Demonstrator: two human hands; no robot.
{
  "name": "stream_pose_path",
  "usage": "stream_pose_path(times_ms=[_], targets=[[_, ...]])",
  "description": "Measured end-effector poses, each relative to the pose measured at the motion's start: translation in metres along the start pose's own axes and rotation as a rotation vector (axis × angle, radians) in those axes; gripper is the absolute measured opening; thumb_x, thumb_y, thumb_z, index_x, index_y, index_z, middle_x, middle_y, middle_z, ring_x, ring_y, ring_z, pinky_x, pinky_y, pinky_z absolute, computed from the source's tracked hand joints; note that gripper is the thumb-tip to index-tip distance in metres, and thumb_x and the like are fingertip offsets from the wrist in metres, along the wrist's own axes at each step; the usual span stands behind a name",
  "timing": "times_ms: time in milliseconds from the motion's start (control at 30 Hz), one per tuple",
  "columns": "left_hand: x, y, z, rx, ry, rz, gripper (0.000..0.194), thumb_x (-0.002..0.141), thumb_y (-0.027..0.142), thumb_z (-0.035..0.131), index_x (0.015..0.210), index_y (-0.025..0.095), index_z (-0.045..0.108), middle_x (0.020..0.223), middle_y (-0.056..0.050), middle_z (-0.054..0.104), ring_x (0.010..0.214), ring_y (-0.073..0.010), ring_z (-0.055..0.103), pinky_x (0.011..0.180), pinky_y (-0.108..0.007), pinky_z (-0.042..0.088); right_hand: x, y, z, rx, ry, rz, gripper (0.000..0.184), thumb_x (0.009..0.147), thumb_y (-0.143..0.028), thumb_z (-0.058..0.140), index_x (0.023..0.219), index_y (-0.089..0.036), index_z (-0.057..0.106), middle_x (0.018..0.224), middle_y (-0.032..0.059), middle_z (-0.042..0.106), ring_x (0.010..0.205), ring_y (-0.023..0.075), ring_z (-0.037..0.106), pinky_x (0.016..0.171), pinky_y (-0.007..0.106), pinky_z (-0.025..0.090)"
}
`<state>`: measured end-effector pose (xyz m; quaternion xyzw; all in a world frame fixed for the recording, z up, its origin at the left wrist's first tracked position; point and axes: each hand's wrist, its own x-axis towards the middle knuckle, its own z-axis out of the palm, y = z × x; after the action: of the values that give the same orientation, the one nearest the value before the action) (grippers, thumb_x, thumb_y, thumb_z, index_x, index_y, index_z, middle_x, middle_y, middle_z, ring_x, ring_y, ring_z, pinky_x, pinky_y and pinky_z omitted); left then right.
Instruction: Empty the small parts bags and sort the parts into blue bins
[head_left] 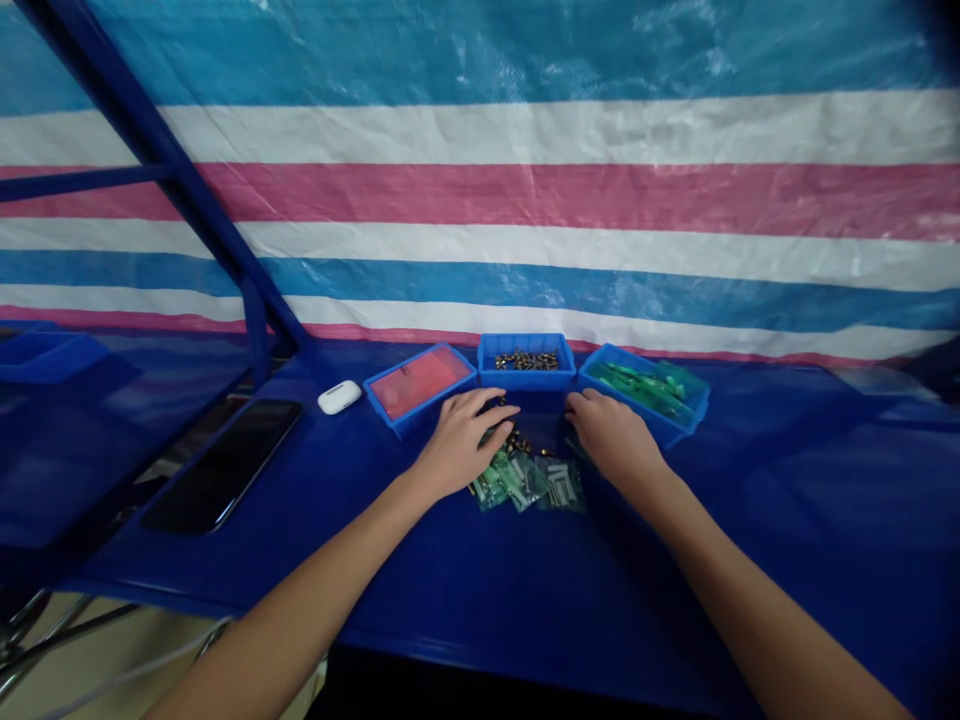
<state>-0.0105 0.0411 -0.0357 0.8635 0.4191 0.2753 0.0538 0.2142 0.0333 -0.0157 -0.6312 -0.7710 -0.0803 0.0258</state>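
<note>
My left hand [461, 445] rests palm down beside a small heap of brass-coloured metal parts [514, 440], and its fingers hide whatever lies beneath them. My right hand [611, 435] is palm down against the front of a blue plastic tray [645, 395] of green parts, with nothing visible in it. Several clear bags of green parts [529, 482] lie just below both hands. Behind them, a middle blue tray [526, 361] holds brass-coloured parts, and a left blue tray [420, 386] holds a flat red sheet.
A white earbud case [339, 397] and a black smartphone [221, 465] lie on the blue tabletop [675, 560] to the left. A striped plastic tarpaulin [525, 200] hangs behind the table. A dark blue metal frame [157, 150] crosses the upper left.
</note>
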Motion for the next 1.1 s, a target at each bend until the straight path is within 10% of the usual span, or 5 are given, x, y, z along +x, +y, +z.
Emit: stream_pose_path(times_ms=[500, 767, 1100], targets=[[0.004, 0.003, -0.003, -0.337, -0.224, -0.081, 0.045, 0.100, 0.042, 0.030, 0.131, 0.022, 0.055, 0.143, -0.005, 0.048, 0.137, -0.0189, 0.038, 0.116, -0.039, 0.029, 0.004, -0.002, 0.000, 0.195, 0.090, 0.011, 0.011, 0.089, -0.014, 0.046, 0.092, -0.013, 0.056, 0.086, 0.0125, 0.066, 0.072, 0.0252, 0.066, 0.059, 0.031, 0.042], [0.007, 0.003, -0.012, -0.569, 0.002, -0.109, 0.029, 0.095, 0.034, 0.048, 0.114, 0.020, 0.064, 0.120, -0.007, 0.065, 0.114, -0.0198, 0.058, 0.103, -0.036, 0.043, -0.003, -0.026, 0.001, 1.087, 0.151, -0.206, 0.014, 0.090, -0.027, 0.054, 0.096, -0.021, 0.065, 0.084, 0.0012, 0.071, 0.074, 0.0160, 0.066, 0.068, 0.027, 0.050], [0.006, 0.007, -0.016, -0.530, -0.003, -0.176, 0.022, 0.089, 0.037, 0.058, 0.091, 0.020, 0.072, 0.089, -0.004, 0.071, 0.086, -0.0189, 0.062, 0.079, -0.032, 0.048, -0.006, -0.034, -0.003, 1.093, 0.264, -0.213, 0.015, 0.091, -0.029, 0.056, 0.097, -0.022, 0.067, 0.092, 0.0037, 0.068, 0.083, 0.0176, 0.064, 0.075, 0.030, 0.051]])
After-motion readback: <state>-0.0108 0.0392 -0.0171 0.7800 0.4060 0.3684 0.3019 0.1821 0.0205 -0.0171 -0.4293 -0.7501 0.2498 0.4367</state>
